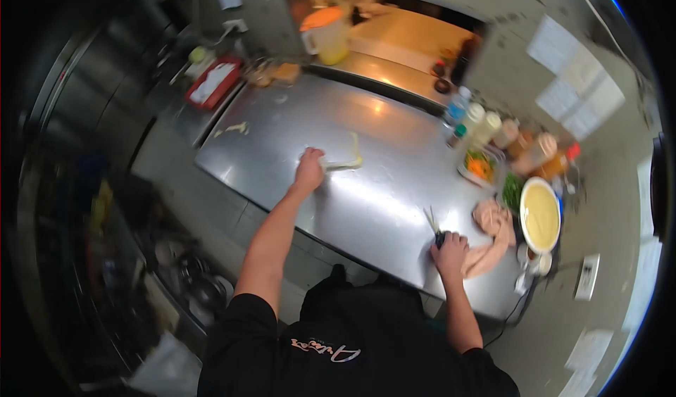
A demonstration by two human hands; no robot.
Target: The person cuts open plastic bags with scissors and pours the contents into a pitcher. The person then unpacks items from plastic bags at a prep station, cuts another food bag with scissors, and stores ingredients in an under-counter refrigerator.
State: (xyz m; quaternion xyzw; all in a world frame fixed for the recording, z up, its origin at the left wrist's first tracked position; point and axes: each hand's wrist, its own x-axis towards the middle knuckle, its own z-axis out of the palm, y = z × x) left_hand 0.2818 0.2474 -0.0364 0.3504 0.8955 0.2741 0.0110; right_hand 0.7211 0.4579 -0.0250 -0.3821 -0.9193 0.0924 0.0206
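My left hand [310, 170] is closed at the left middle of the steel table [282, 126], low against its surface. From its fingers a pale, thin strip [343, 165] runs to the right; its kind is too blurred to tell. Touching the strip's far end, a yellowish streak [355, 143] curves away across the steel. Near the front right, my right hand [449, 253] grips the dark handles of what look like scissors [432, 219], their two thin metal blades apart and pointing away from me. A crumpled pinkish cloth [493, 221] lies just right of that hand.
Pale scraps [239, 128] lie at the table's left. Along the right wall stand squeeze bottles [491, 124], a tub of cut vegetables [481, 166], green herbs [512, 190] and a bowl of yellow liquid [541, 215]. A pitcher [327, 38] and red tray [213, 87] stand behind.
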